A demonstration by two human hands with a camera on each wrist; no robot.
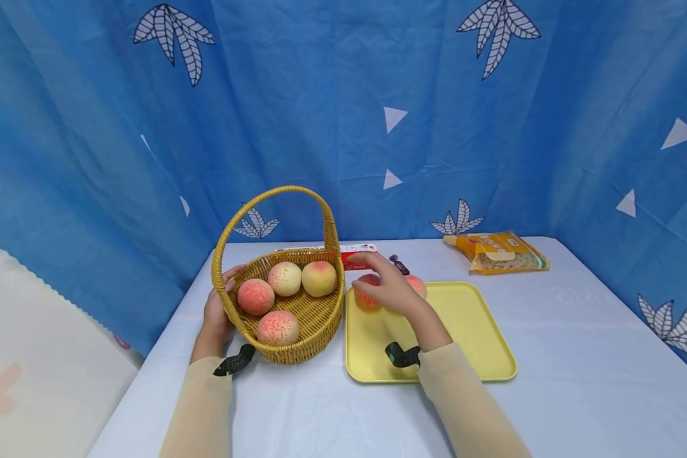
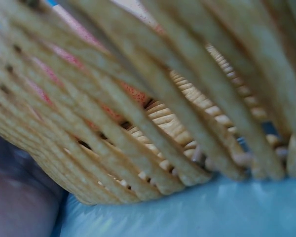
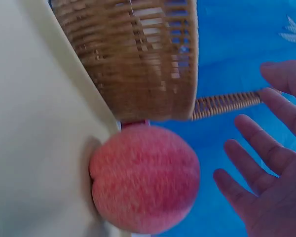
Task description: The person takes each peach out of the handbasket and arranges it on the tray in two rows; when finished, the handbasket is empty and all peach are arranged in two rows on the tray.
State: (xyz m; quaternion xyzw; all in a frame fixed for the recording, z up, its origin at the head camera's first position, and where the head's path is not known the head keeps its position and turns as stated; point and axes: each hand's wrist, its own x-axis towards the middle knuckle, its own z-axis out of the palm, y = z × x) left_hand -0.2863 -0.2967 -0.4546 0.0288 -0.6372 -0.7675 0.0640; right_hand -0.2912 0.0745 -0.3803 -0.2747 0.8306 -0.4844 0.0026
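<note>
Peach (image 3: 145, 180) on the yellow tray (image 1: 452, 331), just below the right hand (image 1: 394, 289), fingers apart and clear of it.

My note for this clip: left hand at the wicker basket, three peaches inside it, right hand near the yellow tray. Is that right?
Not quite: the wicker basket holds four peaches, not three, as the head view shows. The left hand at the basket and right hand near the yellow tray stand.
</note>
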